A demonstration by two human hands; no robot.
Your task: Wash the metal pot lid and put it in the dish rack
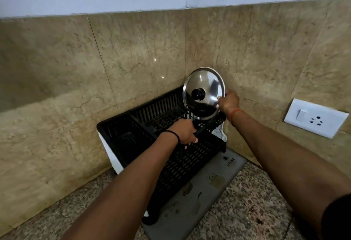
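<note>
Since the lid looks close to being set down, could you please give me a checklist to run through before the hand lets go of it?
1. Right hand grips the metal pot lid at its rim: ok.
2. Lid upright, knob facing the camera: ok.
3. Lid's lower edge seated in a slot of the dish rack: cannot tell.
4. Left hand holds the rack's front rail: ok.
5. Rack resting on the mat: ok.
6. Lid rinsed clean: cannot tell.

A speckled granite countertop (245, 211) carries a grey printed drying mat (199, 198), and on that mat stands what appears to be a two-tier black plastic dish rack (182, 163) pushed into the tiled corner.
</note>
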